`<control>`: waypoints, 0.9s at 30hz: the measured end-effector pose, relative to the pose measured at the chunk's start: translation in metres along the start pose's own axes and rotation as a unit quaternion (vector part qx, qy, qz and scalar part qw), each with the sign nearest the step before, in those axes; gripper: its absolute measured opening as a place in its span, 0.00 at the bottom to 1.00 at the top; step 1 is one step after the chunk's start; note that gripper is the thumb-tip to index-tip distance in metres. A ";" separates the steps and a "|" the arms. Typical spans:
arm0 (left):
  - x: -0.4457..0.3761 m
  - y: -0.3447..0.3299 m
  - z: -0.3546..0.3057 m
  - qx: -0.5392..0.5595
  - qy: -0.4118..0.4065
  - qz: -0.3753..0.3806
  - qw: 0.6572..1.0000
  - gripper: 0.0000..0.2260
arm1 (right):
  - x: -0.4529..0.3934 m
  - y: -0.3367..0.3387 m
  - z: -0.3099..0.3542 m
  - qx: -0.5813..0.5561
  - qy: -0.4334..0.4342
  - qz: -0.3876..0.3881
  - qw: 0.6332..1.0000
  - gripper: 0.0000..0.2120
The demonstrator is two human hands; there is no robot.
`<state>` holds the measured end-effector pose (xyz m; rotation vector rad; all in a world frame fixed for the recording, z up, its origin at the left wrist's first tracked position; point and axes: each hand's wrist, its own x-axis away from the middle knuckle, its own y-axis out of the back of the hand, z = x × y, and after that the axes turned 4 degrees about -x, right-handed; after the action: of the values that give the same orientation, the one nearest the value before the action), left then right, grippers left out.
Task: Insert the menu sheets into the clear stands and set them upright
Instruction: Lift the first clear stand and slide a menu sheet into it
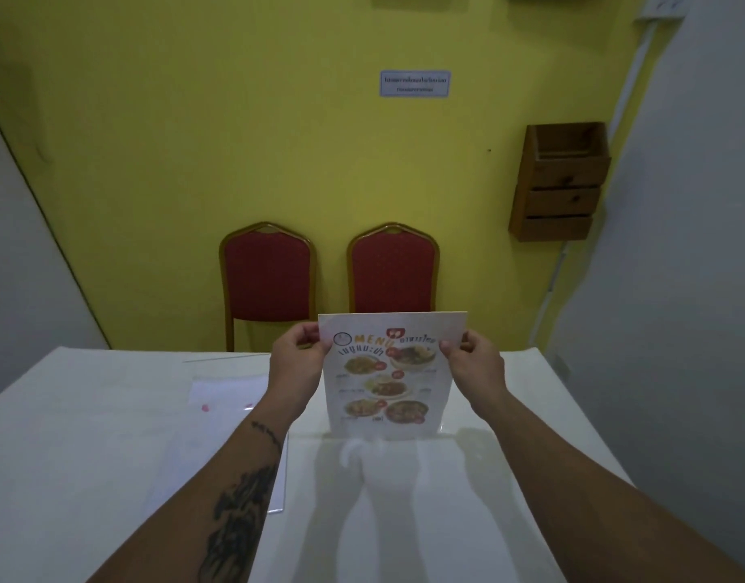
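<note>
Both hands are raised over the white table, each closed in a pinch on an upper corner of the menu sheet: the left hand grips the top left corner between thumb and fingers, and the right hand grips the top right corner likewise. The sheet is held upright, printed face toward the camera, with its lower edge at a clear stand on the table directly below. Whether the lower edge is already seated in the stand's slot cannot be told, since the acrylic is nearly invisible against the cloth. A second clear stand is noted lying flat just to the left, with a pale sheet apparently within or beneath it. The step in hand is judged to be insertion of the sheet. For good execution, the sheet should be kept taut and square between the two pinches, lowered evenly so neither corner leads, and guided without bowing. Uneven pressure is judged likely to crease the paper or tip the light stand.
</note>
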<state>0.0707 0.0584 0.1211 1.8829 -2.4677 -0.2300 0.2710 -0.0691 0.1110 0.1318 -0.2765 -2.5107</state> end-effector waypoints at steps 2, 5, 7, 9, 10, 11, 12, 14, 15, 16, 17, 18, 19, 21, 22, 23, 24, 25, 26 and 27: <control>-0.009 0.001 0.000 -0.005 0.005 0.008 1.000 0.06 | -0.004 -0.004 0.002 0.006 -0.005 -0.008 1.000 0.06; -0.022 -0.001 0.000 0.002 0.008 0.030 1.000 0.08 | -0.010 -0.008 0.004 0.016 -0.015 -0.023 1.000 0.08; -0.029 -0.003 -0.002 0.008 0.007 0.044 0.999 0.09 | -0.013 -0.011 0.005 0.023 -0.020 -0.038 0.999 0.10; -0.036 -0.007 -0.002 0.015 0.008 0.057 0.998 0.08 | -0.016 -0.014 0.006 0.031 -0.024 -0.048 0.998 0.11; -0.039 -0.008 -0.001 0.023 0.012 0.065 0.998 0.07 | -0.018 -0.016 0.006 0.033 -0.026 -0.052 0.998 0.11; -0.042 -0.010 0.000 0.029 0.017 0.073 0.997 0.05 | -0.020 -0.018 0.006 0.034 -0.029 -0.055 0.997 0.11; -0.045 -0.011 0.001 0.032 0.023 0.077 0.996 0.04 | -0.021 -0.019 0.006 0.035 -0.032 -0.058 0.997 0.11; -0.054 -0.013 0.005 0.031 0.040 0.081 0.995 0.05 | -0.023 -0.020 0.005 0.039 -0.037 -0.064 0.996 0.11; -0.058 -0.014 0.007 0.030 0.048 0.081 0.995 0.05 | -0.024 -0.021 0.004 0.042 -0.039 -0.067 0.996 0.11; -0.062 -0.014 0.008 0.028 0.055 0.080 0.995 0.04 | -0.025 -0.021 0.003 0.043 -0.039 -0.070 0.996 0.11; -0.065 -0.015 0.008 0.028 0.061 0.079 0.995 0.05 | -0.024 -0.021 0.002 0.044 -0.039 -0.072 0.996 0.11; -0.068 -0.015 0.009 0.028 0.065 0.079 0.994 0.05 | -0.025 -0.022 0.000 0.044 -0.036 -0.072 0.996 0.11; -0.070 -0.016 0.010 0.028 0.066 0.080 0.994 0.06 | -0.024 -0.022 -0.001 0.044 -0.034 -0.070 0.996 0.12; -0.072 -0.016 0.009 0.024 0.068 0.083 0.994 0.06 | -0.024 -0.021 -0.001 0.041 -0.029 -0.058 0.997 0.13; -0.073 -0.017 0.010 0.023 0.072 0.082 0.994 0.06 | -0.024 -0.020 -0.001 0.038 -0.027 -0.050 0.998 0.13; -0.075 -0.018 0.011 0.021 0.075 0.082 0.994 0.06 | -0.023 -0.019 -0.001 0.034 -0.028 -0.043 0.998 0.14; -0.076 -0.019 0.012 0.019 0.078 0.082 0.993 0.06 | -0.024 -0.017 -0.001 0.031 -0.026 -0.038 0.998 0.14; -0.077 -0.020 0.013 0.016 0.080 0.081 0.993 0.06 | -0.024 -0.016 -0.001 0.027 -0.026 -0.035 0.999 0.15; -0.077 -0.021 0.013 0.011 0.081 0.079 0.993 0.06 | -0.025 -0.014 -0.001 0.024 -0.026 -0.031 0.999 0.16; -0.078 -0.022 0.013 0.003 0.080 0.079 0.994 0.05 | -0.026 -0.013 -0.001 0.022 -0.028 -0.025 0.999 0.16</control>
<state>0.1108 0.1289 0.1103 1.6270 -2.4928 -0.0624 0.2849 -0.0440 0.1083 0.0865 -0.3562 -2.5610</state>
